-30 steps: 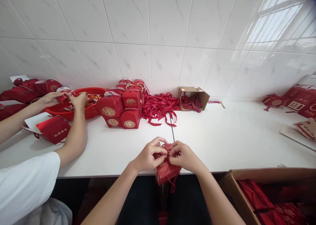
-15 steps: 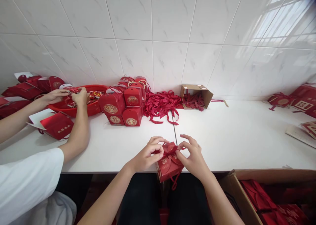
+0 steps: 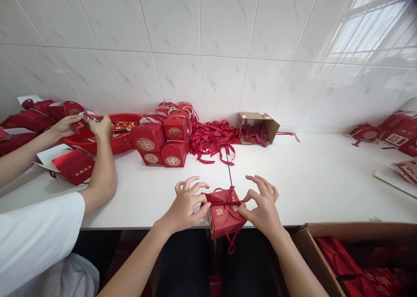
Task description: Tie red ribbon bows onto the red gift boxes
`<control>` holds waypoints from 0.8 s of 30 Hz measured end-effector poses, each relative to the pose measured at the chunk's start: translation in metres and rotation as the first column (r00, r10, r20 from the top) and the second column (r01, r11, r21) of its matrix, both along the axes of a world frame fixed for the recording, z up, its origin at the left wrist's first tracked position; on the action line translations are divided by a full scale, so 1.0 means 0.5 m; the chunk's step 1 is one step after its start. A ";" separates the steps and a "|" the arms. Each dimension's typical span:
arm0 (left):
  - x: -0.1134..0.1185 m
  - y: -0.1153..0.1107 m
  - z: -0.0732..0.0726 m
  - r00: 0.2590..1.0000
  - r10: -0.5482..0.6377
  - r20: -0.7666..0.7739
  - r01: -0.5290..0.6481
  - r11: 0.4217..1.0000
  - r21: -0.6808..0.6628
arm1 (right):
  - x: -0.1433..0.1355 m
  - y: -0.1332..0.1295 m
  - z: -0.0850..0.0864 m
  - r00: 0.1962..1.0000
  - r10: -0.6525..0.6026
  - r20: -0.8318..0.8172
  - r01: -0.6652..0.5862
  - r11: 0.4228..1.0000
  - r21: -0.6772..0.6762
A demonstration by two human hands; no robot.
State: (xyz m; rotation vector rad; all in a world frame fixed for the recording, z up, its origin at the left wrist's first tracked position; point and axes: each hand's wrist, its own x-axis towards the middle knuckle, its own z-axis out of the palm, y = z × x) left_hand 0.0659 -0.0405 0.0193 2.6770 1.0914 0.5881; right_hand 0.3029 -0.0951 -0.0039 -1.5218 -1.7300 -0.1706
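Observation:
A small red gift box with gold print lies at the table's front edge, a red cord loop hanging from its near side. Across its top runs a dark red ribbon, pulled nearly straight between my two hands. Thumb and forefinger of my left hand pinch the ribbon at the box's left side, the other fingers spread. On the right side, my right hand pinches the ribbon in the same way, its other fingers raised.
Stacked red boxes, a pile of red ribbons and an open cardboard box stand by the wall. At left, another person's hands hold wrapped pieces over a red basket. A large carton is at lower right.
My hands have moved apart, drawing the ribbon out sideways over the box. The other person's hands have shifted slightly left with red wrapped pieces in them.

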 end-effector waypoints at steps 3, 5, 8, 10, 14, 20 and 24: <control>0.001 -0.004 -0.002 0.999 0.022 -0.035 -0.019 0.997 0.075 | 0.009 -0.003 0.000 0.999 0.026 0.029 -0.026 1.000 -0.005; 0.003 -0.008 -0.001 0.999 0.032 -0.033 -0.029 0.995 0.092 | 0.013 -0.007 0.004 0.999 0.031 0.043 -0.031 0.999 -0.018; 0.003 -0.005 -0.005 1.000 0.012 0.010 -0.012 1.000 0.024 | 0.009 -0.015 0.018 0.995 0.095 0.029 -0.091 0.990 -0.105; 0.002 0.012 -0.017 0.994 0.016 0.104 -0.007 0.996 -0.085 | -0.004 -0.022 0.030 0.974 0.228 -0.018 -0.227 0.953 -0.202; 0.010 0.094 -0.064 0.931 0.264 0.254 -0.201 0.948 -0.248 | -0.045 -0.026 0.039 0.887 0.454 -0.085 -0.447 0.799 -0.403; 0.051 0.234 -0.138 0.921 0.384 0.058 -0.367 0.910 -0.193 | 0.028 0.020 0.028 0.995 0.067 -0.069 -0.091 0.877 -0.471; 0.068 0.271 -0.160 0.916 0.398 -0.040 -0.400 0.906 -0.136 | 0.150 0.060 0.020 0.727 -0.674 -0.131 0.633 0.732 -0.250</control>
